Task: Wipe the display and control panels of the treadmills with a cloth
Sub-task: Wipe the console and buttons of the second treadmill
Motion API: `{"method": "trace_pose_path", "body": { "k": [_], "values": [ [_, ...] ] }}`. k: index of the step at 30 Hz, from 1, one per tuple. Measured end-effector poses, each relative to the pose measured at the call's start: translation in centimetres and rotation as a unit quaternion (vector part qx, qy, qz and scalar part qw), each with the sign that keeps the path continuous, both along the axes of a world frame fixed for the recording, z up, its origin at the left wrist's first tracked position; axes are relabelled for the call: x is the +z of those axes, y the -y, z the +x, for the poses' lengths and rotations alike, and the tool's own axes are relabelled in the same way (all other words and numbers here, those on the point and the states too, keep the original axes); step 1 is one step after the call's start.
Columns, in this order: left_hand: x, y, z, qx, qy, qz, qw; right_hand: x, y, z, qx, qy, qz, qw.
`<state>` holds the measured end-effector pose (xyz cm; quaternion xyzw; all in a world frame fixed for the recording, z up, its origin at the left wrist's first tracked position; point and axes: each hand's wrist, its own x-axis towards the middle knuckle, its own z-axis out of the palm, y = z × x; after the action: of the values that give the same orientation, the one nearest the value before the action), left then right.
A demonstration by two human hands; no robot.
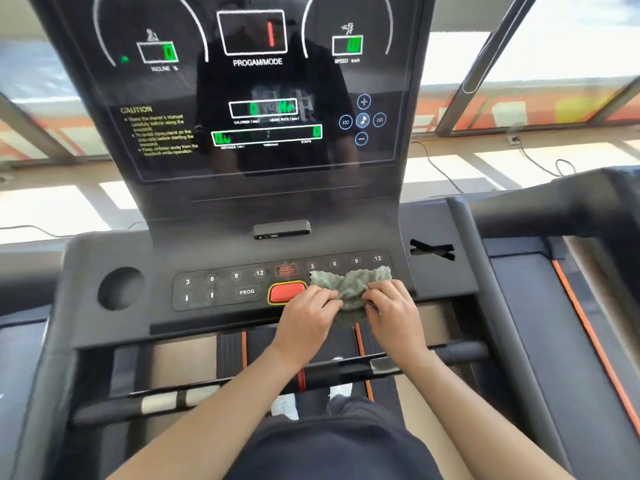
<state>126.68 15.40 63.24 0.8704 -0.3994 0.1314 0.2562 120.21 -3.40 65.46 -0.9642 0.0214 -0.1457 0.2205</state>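
Dark shorts [349,441] fill the bottom edge, bare forearms reaching forward from them over the handlebar [460,353]. Left hand [306,317] pinches the left edge of the cloth [349,284], fingers curled onto it, just right of the red stop button [287,292]. Right hand [394,311] grips the cloth's right side, fingers bunched over the fabric. The cloth is green-grey, crumpled, spread on the right part of the control panel [221,289], its lower part hanging over the panel's front edge between the hands. It lies just below the right row of number keys.

Left to right across the console: round cup holder [120,288], keys 3, 6, 9, 12 with arrow keys and PROG under them, red button, cloth, X-shaped slot [432,250]. Above stands the display [263,98], lit with green digits, yellow caution text at left, round music buttons at right; a person's reflection shows in the glass. Second treadmill [571,306] to the right, with an orange stripe. Bright windows behind.
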Motion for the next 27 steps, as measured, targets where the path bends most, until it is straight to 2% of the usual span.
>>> {"method": "trace_pose_path", "body": {
  "k": [9, 16, 22, 27],
  "values": [
    [-0.3, -9.1, -0.9, 0.111, 0.022, 0.000, 0.994, -0.3, -7.0, 2.6, 0.167, 0.035, 0.002, 0.985],
    [-0.2, -14.5, -0.8, 0.208, 0.043, -0.001, 0.977, -0.6, -12.6, 5.1, 0.263, 0.004, -0.021, 0.965],
    [0.0, -15.3, -0.8, 0.225, 0.025, -0.009, 0.974, -0.4, -13.7, 5.3, 0.262, -0.022, -0.031, 0.964],
    [0.1, -12.7, -0.7, 0.178, 0.001, -0.026, 0.984, 0.1, -12.0, 4.0, 0.198, -0.002, -0.029, 0.980]
  ]
}}
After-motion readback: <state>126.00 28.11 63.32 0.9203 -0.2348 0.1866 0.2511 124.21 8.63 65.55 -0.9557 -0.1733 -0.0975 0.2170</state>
